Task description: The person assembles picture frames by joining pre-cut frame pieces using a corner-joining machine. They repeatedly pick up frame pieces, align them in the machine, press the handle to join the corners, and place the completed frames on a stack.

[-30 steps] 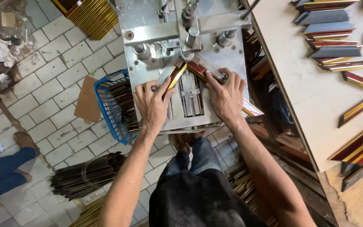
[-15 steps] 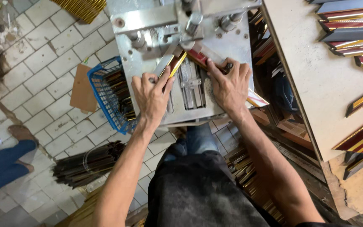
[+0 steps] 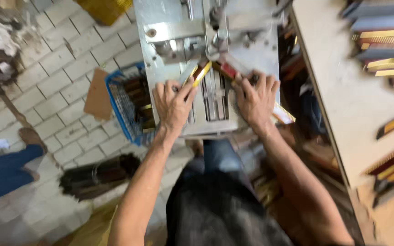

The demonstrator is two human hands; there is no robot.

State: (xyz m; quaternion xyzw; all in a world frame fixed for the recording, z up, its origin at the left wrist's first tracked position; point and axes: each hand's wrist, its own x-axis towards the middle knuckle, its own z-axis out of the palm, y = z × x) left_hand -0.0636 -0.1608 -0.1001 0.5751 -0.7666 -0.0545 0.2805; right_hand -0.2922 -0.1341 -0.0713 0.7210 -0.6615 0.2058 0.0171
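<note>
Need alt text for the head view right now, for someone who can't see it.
Both hands press two frame moulding strips into a V on a metal joining machine: left hand on the gold-edged strip, right hand on the red strip. A blue basket stands left.

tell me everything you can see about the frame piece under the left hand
The frame piece is a short strip of moulding, dark brown with a bright gold edge and a pale ribbed side. It lies flat and slanted on the grey metal machine table, its upper end pointing to the machine's centre, where it meets a reddish piece in a corner. The left hand presses its lower end. The picture is blurred.
</note>
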